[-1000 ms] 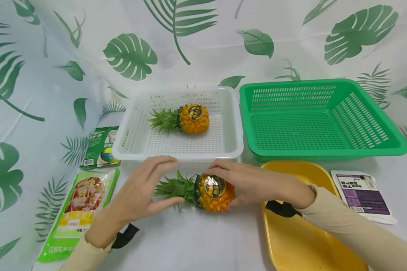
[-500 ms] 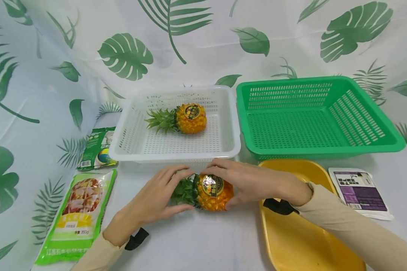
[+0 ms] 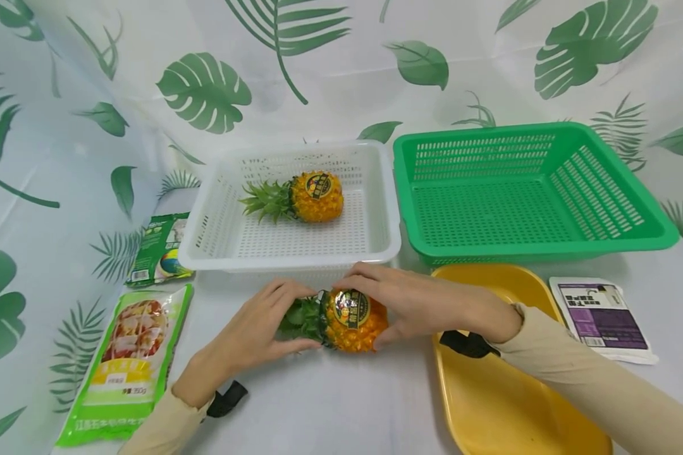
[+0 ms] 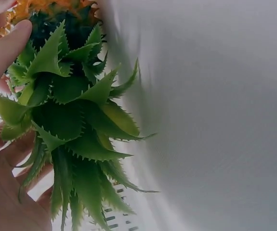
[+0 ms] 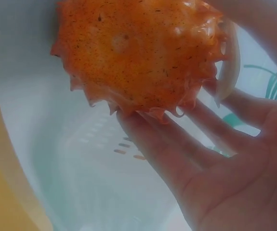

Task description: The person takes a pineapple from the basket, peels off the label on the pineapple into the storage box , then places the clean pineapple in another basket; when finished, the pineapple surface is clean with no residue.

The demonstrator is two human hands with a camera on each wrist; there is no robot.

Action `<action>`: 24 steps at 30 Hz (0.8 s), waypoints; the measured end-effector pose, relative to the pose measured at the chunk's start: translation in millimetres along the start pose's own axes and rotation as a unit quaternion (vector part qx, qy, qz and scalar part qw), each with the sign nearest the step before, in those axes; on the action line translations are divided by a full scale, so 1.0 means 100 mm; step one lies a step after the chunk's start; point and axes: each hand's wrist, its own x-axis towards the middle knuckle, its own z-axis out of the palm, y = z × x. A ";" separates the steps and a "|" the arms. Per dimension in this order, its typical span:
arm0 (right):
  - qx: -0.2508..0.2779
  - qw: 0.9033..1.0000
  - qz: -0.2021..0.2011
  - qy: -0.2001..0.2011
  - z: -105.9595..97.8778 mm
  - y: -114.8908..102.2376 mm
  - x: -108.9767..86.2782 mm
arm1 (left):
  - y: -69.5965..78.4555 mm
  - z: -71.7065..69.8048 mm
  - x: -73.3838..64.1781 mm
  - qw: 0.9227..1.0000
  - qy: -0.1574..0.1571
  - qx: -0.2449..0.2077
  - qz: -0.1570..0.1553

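A small orange pineapple (image 3: 355, 332) with a round label lies sideways on the table, its leafy crown pointing left. My left hand (image 3: 250, 325) is around the crown, its thumb on the near side and its fingers on the far side. In the left wrist view the thumb reaches up to where the toothed leaves (image 4: 80, 130) meet the fruit. My right hand (image 3: 418, 302) grips the other end of the fruit, thumb in front and fingers over the back. Spiky orange skin (image 5: 138, 57) touches the fingers in the right wrist view.
Behind the hands, a white basket (image 3: 296, 264) holds another pineapple (image 3: 319, 205). To its right stands a green basket (image 3: 489, 218). A yellow tray (image 3: 506, 404) sits under the right forearm, beside a purple-and-white packet (image 3: 600, 319). At the left lie a green packet (image 3: 162, 246) and a food pouch (image 3: 128, 366).
My left hand has moved right and closed in around the crown. The right hand stays on the fruit, and the label now faces more towards the camera.
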 end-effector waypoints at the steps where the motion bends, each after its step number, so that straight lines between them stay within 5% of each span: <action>1: 0.001 1.000 -0.002 0.001 0.00 0.00 0.00 | 0.00 0.00 0.00 1.000 0.000 -0.004 0.001; 12: 0.009 1.000 -0.004 0.002 -0.06 0.05 -0.07 | -0.12 -0.06 -0.02 0.997 0.039 -0.031 0.056; 24: -0.016 1.000 0.001 0.009 -0.29 -0.10 -0.08 | -0.14 0.00 -0.05 0.996 0.058 -0.042 0.054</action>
